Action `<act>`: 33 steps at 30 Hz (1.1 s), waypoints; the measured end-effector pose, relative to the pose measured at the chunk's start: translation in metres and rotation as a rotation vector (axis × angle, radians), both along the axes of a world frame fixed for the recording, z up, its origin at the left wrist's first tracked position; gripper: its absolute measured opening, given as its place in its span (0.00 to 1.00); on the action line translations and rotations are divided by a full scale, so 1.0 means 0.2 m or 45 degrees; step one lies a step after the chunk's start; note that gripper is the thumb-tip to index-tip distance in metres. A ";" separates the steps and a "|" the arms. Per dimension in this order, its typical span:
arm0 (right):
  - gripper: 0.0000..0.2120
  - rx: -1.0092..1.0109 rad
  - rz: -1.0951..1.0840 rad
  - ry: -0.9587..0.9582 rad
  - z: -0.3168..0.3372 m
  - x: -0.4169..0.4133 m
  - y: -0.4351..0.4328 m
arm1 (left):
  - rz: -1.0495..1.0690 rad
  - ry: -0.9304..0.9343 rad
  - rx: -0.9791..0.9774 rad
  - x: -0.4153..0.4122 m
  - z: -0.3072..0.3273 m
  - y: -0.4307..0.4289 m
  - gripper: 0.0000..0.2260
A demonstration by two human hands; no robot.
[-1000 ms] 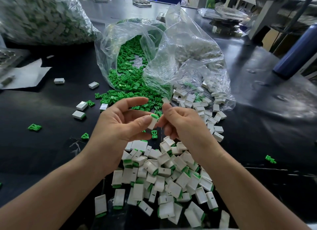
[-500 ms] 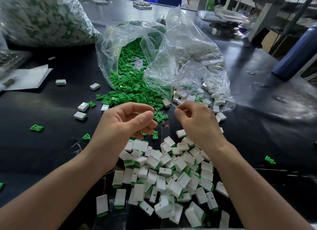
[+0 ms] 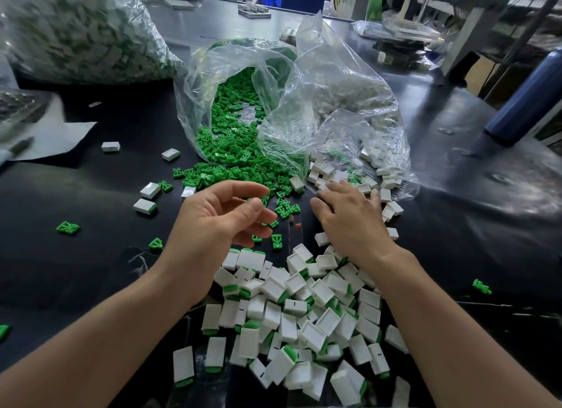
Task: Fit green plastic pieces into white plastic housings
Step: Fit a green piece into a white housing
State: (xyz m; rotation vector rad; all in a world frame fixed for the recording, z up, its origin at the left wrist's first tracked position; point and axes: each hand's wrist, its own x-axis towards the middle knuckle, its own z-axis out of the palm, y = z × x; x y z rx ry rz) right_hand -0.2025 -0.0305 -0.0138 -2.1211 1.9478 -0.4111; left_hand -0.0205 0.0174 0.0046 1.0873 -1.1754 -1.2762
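Empty white housings lie at the bag's mouth beside loose green pieces on the tabletop; the right hand, fingers spread flat over them, should single one out, the left hand, loosely curled and empty, a green piece.

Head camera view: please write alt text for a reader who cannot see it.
Two bare hands work over a black table: the right hand reaches flat onto white housings at the mouth of a clear bag, the left hand hovers, loosely curled, above spilled green pieces. Fitted housings lie heaped nearest the camera.
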 end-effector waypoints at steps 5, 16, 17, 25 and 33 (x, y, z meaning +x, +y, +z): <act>0.07 -0.168 0.080 -0.715 0.07 0.06 0.08 | 0.039 0.048 0.069 0.01 0.00 -0.01 0.11; 0.08 0.207 0.251 -1.262 0.10 0.16 0.17 | -0.002 -0.084 -0.015 -0.01 -0.01 0.00 0.14; 0.08 0.207 0.260 -1.254 0.10 0.16 0.17 | -0.001 -0.098 -0.025 -0.01 -0.01 0.00 0.13; 0.06 -0.054 0.204 -0.522 0.06 0.14 0.15 | 0.095 -0.019 0.027 0.01 -0.01 -0.02 0.13; 0.10 -0.043 0.327 -0.021 0.04 0.18 0.16 | 0.042 0.129 0.095 0.00 -0.01 -0.02 0.10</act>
